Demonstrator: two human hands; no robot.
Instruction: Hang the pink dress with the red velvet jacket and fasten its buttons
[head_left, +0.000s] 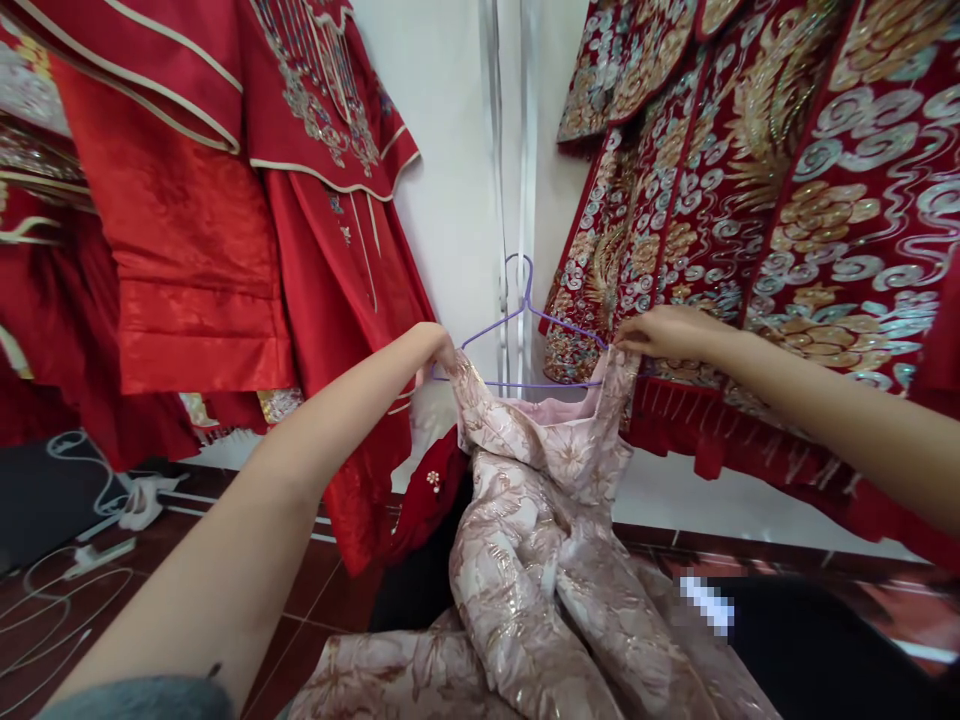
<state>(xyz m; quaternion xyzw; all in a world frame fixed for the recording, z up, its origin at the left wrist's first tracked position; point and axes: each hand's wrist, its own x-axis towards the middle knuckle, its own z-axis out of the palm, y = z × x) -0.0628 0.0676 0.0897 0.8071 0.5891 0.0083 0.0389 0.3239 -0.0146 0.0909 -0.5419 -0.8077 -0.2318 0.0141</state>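
A pale pink dress (517, 570) with a shiny gold leaf pattern hangs from a purple wire hanger (491, 325), its skirt spread toward me. My left hand (439, 350) pinches the strap at the hanger's left end; the fingertips are partly hidden behind the wrist. At the opposite end, my right hand (637, 335) has its fingers closed on the other strap, close to the hanger's shoulder. The hanger's hook stands upright in front of white vertical strips on the wall.
Red garments (202, 270) hang on the left, and heavily embroidered red ones (750, 220) on the right. White cables and a power strip (97, 558) lie on the tiled floor. A black surface (810, 650) is at lower right.
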